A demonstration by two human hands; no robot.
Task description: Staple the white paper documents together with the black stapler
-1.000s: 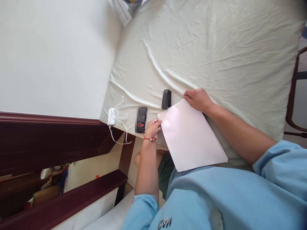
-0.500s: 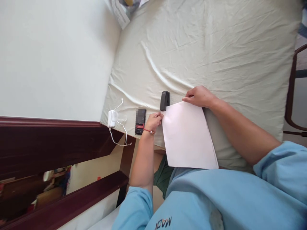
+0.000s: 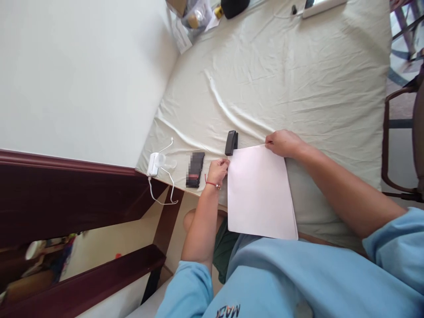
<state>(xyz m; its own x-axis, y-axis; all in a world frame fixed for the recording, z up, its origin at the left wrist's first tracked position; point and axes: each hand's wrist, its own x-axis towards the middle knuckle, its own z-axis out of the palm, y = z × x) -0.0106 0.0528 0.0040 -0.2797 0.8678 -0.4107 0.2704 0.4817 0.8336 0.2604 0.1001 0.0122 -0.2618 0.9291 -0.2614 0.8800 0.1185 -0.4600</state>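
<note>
White sheets of paper [image 3: 260,192] lie at the front of the cloth-covered surface, their lower end reaching over its edge towards my body. My left hand [image 3: 218,170], with a red string bracelet at the wrist, pinches the paper's upper left corner. At the upper right part of the far edge, the fingers of my right hand [image 3: 283,142] are closed on the paper. A black stapler [image 3: 231,142] rests just beyond the upper left corner, close to my left hand. Left of that hand lies a dark phone [image 3: 195,170], partly blurred out.
A white adapter [image 3: 153,164] with cables sits near the left edge. At the far end stand a clear container [image 3: 198,17], a black object [image 3: 234,6] and a white device [image 3: 323,6]. A wall borders the left, a chair [image 3: 402,141] the right.
The view has shifted, bringing more of the far end into sight. The paper has turned slightly and lies straighter. Both hands keep their hold, the right one nearer the upper right corner.
</note>
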